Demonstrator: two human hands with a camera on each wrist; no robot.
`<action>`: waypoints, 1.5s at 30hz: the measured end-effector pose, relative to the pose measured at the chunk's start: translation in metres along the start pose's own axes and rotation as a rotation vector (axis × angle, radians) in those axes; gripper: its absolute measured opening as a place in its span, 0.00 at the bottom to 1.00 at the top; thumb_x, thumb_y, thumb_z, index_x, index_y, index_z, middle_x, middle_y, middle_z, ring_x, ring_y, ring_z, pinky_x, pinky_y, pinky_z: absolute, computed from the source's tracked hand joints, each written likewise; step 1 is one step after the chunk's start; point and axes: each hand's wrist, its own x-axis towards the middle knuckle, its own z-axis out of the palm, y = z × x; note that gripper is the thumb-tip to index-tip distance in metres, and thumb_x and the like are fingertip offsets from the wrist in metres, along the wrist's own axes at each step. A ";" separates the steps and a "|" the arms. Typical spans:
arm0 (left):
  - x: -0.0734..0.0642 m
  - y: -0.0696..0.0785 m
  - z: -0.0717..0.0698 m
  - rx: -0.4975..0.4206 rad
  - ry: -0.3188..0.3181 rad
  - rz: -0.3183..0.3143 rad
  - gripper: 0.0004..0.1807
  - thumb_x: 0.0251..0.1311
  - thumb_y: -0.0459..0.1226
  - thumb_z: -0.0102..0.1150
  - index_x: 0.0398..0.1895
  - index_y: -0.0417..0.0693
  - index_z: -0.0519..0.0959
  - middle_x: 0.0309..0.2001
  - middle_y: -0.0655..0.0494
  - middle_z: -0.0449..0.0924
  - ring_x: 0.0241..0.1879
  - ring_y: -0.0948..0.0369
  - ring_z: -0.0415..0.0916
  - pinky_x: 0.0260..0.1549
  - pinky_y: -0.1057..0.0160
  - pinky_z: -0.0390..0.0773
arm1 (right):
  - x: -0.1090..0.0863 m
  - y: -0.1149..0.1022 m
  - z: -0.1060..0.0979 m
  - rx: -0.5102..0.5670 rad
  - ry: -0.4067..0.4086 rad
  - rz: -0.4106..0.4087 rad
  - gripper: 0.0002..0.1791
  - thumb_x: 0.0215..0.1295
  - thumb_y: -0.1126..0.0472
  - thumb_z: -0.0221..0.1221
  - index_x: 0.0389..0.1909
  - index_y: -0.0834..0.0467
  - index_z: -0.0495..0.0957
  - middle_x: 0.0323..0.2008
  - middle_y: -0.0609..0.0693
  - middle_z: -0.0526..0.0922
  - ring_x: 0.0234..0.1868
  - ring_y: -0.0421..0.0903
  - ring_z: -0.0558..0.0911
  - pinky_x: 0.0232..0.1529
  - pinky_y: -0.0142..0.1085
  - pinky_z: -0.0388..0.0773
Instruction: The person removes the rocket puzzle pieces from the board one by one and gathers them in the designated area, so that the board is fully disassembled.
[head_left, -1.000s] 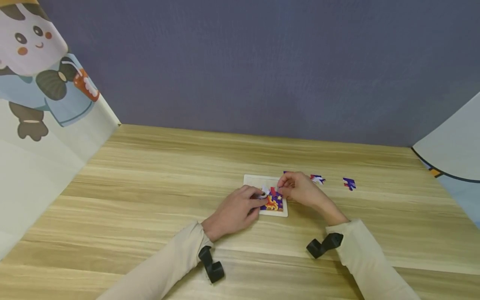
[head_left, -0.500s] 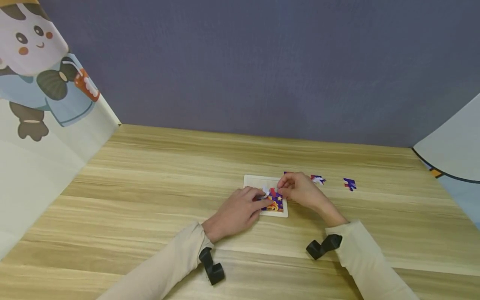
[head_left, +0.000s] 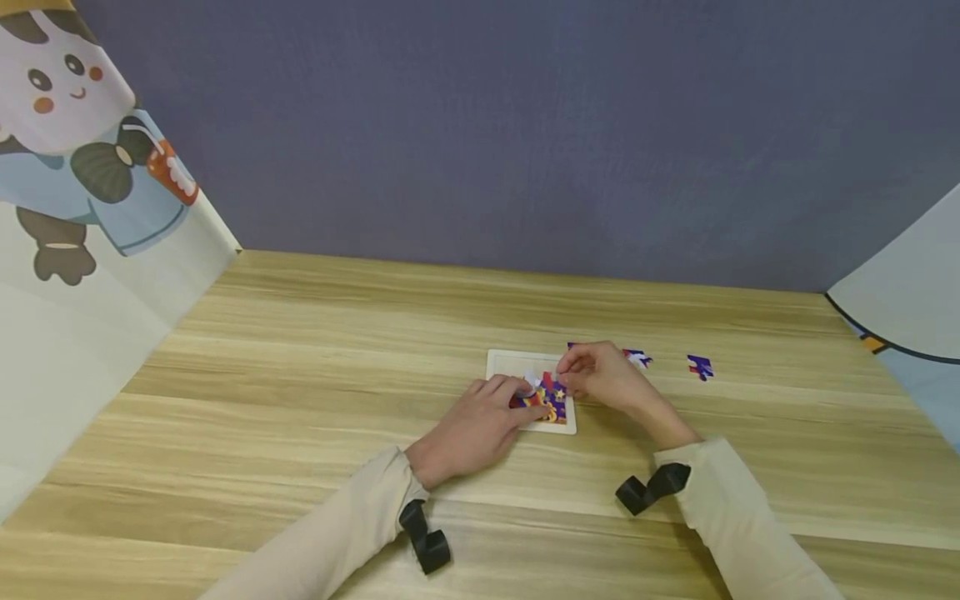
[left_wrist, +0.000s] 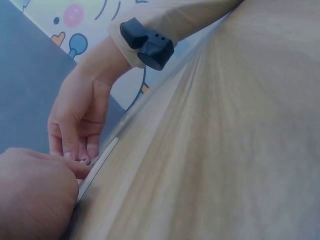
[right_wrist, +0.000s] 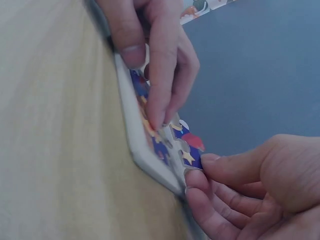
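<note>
A small jigsaw puzzle [head_left: 558,413] with purple, yellow and red print fills the near part of a white puzzle tray [head_left: 513,356]. My left hand [head_left: 467,427] reaches over the tray from the left, its extended fingers and thumb resting on the laid pieces. From the right, my right hand [head_left: 611,381] pinches a puzzle piece [right_wrist: 189,156] between thumb and fingertips. That piece is purple with a yellow star and a red patch, and in the right wrist view it tilts up at the tray's right side. The left hand covers part of the puzzle.
Beyond the right hand lie loose puzzle pieces: one half covered piece [head_left: 637,359], another piece [head_left: 701,367] farther right, and a purple corner [head_left: 572,344] behind the fingers. A dark blue wall [head_left: 525,150] rises behind the wooden table [head_left: 337,333].
My left thumb has stretched farther right across the laid pieces. The piece in my right fingers has tipped slightly, and the right hand has barely shifted.
</note>
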 end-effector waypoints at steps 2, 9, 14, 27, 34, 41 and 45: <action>0.000 0.000 -0.001 -0.006 -0.008 -0.009 0.21 0.66 0.38 0.48 0.60 0.67 0.75 0.59 0.55 0.72 0.60 0.57 0.66 0.54 0.57 0.71 | 0.000 -0.001 -0.001 0.009 0.004 0.013 0.05 0.60 0.72 0.57 0.36 0.71 0.76 0.28 0.54 0.79 0.28 0.41 0.79 0.30 0.32 0.80; 0.000 0.000 0.001 -0.011 -0.030 -0.027 0.22 0.65 0.38 0.49 0.61 0.66 0.75 0.59 0.56 0.71 0.60 0.58 0.66 0.55 0.57 0.70 | -0.005 -0.004 -0.012 0.006 0.053 0.064 0.07 0.61 0.70 0.59 0.38 0.69 0.77 0.34 0.57 0.80 0.33 0.41 0.80 0.36 0.34 0.83; 0.001 0.001 0.002 -0.017 -0.037 -0.035 0.22 0.66 0.39 0.47 0.61 0.66 0.74 0.60 0.56 0.71 0.60 0.58 0.66 0.55 0.57 0.70 | -0.017 -0.004 -0.026 -0.035 0.070 0.062 0.09 0.63 0.66 0.59 0.40 0.67 0.79 0.38 0.58 0.81 0.35 0.43 0.82 0.38 0.36 0.84; 0.001 0.001 0.001 -0.035 -0.046 -0.046 0.22 0.65 0.38 0.47 0.61 0.64 0.75 0.60 0.56 0.71 0.60 0.58 0.65 0.57 0.57 0.69 | -0.045 0.018 -0.051 -0.062 0.147 0.148 0.12 0.64 0.67 0.57 0.46 0.70 0.78 0.48 0.65 0.81 0.35 0.34 0.81 0.37 0.31 0.82; 0.001 0.002 0.002 -0.041 -0.039 -0.044 0.21 0.65 0.38 0.48 0.61 0.64 0.75 0.60 0.56 0.71 0.60 0.58 0.65 0.57 0.58 0.69 | -0.064 0.033 -0.070 -0.126 0.170 0.133 0.14 0.65 0.66 0.57 0.47 0.71 0.77 0.42 0.60 0.83 0.32 0.32 0.80 0.34 0.30 0.82; 0.001 0.002 0.000 -0.060 -0.038 -0.051 0.21 0.65 0.38 0.48 0.60 0.64 0.75 0.60 0.56 0.71 0.60 0.58 0.66 0.57 0.57 0.68 | -0.082 0.049 -0.084 -0.171 0.230 0.130 0.14 0.63 0.65 0.60 0.44 0.73 0.78 0.34 0.46 0.84 0.28 0.31 0.79 0.31 0.29 0.81; 0.001 0.001 0.001 -0.062 -0.036 -0.049 0.21 0.65 0.38 0.48 0.60 0.64 0.75 0.61 0.55 0.72 0.61 0.58 0.66 0.57 0.57 0.69 | -0.092 0.058 -0.092 -0.196 0.266 0.124 0.15 0.63 0.64 0.60 0.44 0.72 0.79 0.31 0.33 0.82 0.28 0.30 0.79 0.30 0.28 0.81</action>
